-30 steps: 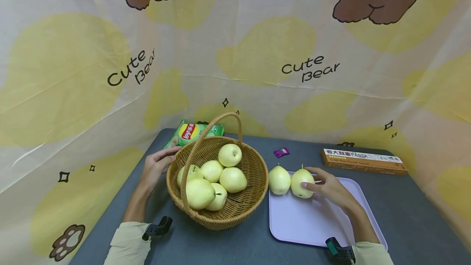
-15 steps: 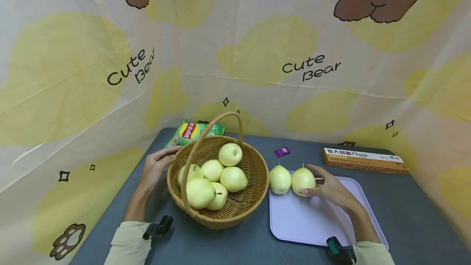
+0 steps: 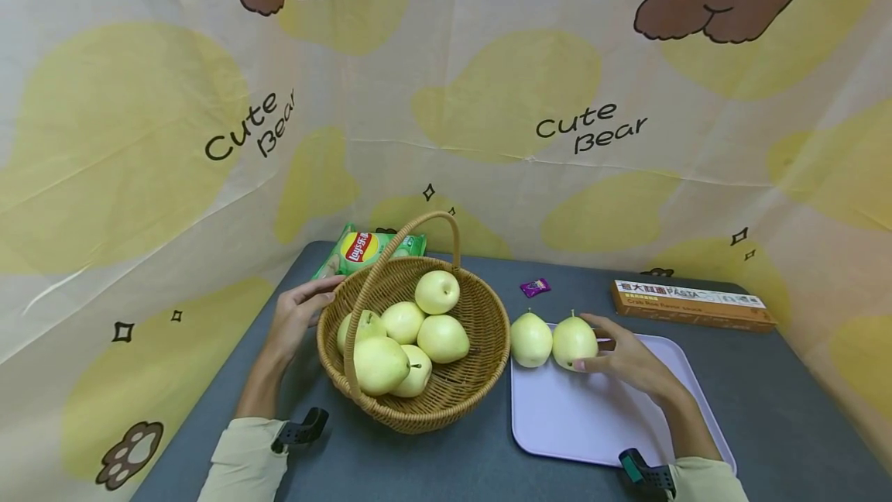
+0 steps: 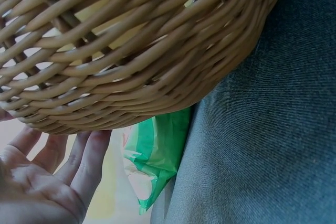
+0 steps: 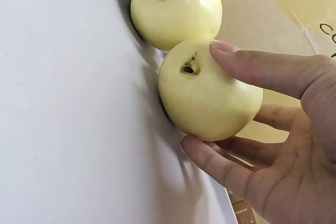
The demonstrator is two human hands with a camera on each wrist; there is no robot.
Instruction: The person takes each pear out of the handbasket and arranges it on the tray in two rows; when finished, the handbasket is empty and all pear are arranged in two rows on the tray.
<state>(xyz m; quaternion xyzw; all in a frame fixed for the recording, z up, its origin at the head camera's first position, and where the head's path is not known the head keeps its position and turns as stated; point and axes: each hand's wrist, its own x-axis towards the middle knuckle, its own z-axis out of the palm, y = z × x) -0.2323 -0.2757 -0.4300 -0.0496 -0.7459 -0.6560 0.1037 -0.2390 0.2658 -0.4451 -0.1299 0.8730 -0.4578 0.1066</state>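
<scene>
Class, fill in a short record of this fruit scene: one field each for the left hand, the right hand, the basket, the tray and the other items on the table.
left hand: left hand rests against the outer rim of the wicker basket, fingers fairly straight
right hand: right hand holds the right pear between thumb and fingers
basket: holds five pears, handle upright
tray: lilac tray carries the held pear and the left pear, side by side at its far edge
other items: green chip bag, small purple wrapper, pasta box
</scene>
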